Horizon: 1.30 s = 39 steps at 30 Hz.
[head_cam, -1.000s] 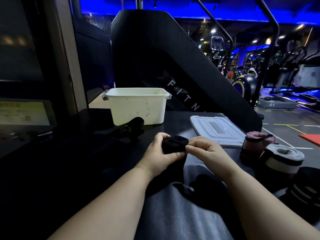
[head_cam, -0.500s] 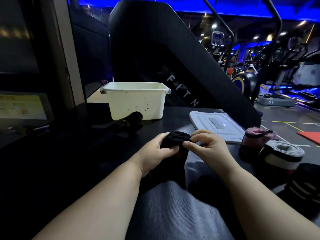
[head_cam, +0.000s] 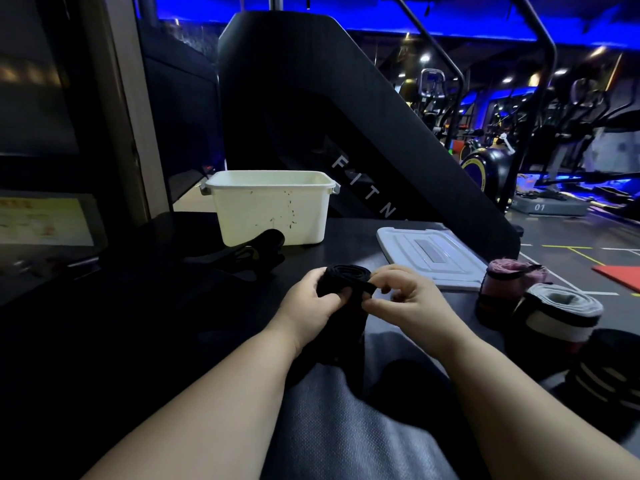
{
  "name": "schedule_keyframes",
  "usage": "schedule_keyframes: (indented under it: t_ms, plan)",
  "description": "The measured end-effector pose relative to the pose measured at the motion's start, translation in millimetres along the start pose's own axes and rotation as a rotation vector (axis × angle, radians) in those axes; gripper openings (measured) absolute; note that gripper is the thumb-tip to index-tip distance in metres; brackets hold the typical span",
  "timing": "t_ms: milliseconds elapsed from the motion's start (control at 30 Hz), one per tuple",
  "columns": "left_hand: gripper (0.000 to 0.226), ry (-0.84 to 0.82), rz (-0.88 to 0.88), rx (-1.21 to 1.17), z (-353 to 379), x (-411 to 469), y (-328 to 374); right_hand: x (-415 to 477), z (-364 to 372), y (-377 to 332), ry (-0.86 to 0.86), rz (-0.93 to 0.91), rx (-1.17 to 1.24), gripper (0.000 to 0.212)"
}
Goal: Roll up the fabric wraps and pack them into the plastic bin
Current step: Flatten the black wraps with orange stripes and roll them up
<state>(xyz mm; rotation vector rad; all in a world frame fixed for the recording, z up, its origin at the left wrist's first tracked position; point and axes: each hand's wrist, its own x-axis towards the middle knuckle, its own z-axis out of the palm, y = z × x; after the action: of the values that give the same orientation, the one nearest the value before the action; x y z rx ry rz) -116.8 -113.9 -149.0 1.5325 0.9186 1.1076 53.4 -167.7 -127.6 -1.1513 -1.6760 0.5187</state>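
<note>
A loose black strap lay on the dark desk, touching the front of the white plastic bin. Nearer, the left hand curled round a partly rolled black wrap, and the right hand pinched its outer band. Rightward lay a pale lid, then a pink roll and a grey-white roll.

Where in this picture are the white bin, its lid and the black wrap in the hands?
white bin (head_cam: pixel 270 216): head view, on its front wall.
lid (head_cam: pixel 429 252): head view, on its flat top panel.
black wrap (head_cam: pixel 343 274): head view, on the top of the roll.
</note>
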Motion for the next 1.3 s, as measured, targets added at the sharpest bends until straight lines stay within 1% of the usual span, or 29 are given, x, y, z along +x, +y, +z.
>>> schedule_keyframes:
  t_ms: [67,133,200,267,333,467,600,733,833,900,1000,1067,1133,1233,1300]
  plan:
    - [0.043,-0.003,-0.008,0.004,-0.2,0.0,-0.3,1.9,-3.1,4.5,-0.009,0.02,-0.066,0.014]
    - [0.039,-0.068,-0.028,-0.027,-1.6,-0.6,-0.3,3.2,-3.7,6.6,0.016,0.023,-0.145,0.01]
    - [0.036,-0.173,-0.052,-0.076,-6.0,-1.7,1.5,3.0,-3.2,8.5,0.057,0.018,-0.214,0.018]
    - [0.042,-0.269,-0.066,-0.119,-11.2,-2.0,2.9,2.5,-3.9,9.2,0.104,0.011,-0.29,0.026]
    - [0.05,-0.317,-0.06,-0.16,-13.3,-1.6,2.7,2.0,-6.1,10.7,0.135,0.009,-0.332,0.028]
    - [0.043,-0.257,-0.028,-0.161,-12.4,-1.6,1.7,1.3,-4.3,11.9,0.154,-0.015,-0.329,0.032]
    - [0.029,-0.199,0.039,-0.011,-13.8,-1.9,-0.1,2.7,-1.1,13.4,0.169,-0.056,-0.314,0.04]
    - [0.031,-0.208,0.055,0.032,-16.3,-4.8,0.9,3.1,0.8,12.9,0.144,-0.077,-0.302,0.04]
    - [0.039,-0.221,0.032,0.031,-16.4,-5.7,0.3,2.8,5.0,11.3,0.143,-0.074,-0.284,0.026]
    - [0.042,-0.211,0.021,0.03,-15.1,-5.4,-0.1,2.4,6.2,12.0,0.151,-0.071,-0.276,0.023]
    - [0.027,-0.171,0.01,-0.004,-11.8,-5.0,-0.4,2.7,7.3,12.9,0.147,-0.079,-0.267,0.034]
    - [0.023,-0.134,-0.006,-0.044,-9.1,-3.0,-2.0,4.5,9.1,10.9,0.13,-0.095,-0.261,0.035]
    - [0.027,-0.106,-0.006,-0.053,-6.6,-0.5,-3.2,6.2,10.1,7.9,0.098,-0.122,-0.244,0.034]
    - [0.03,-0.053,-0.008,-0.037,-3.4,2.7,-5.0,6.6,9.6,4.6,0.057,-0.128,-0.218,0.042]
    - [0.038,-0.014,-0.008,-0.025,-1.6,4.7,-6.4,7.0,9.6,3.5,0.043,-0.118,-0.209,0.045]
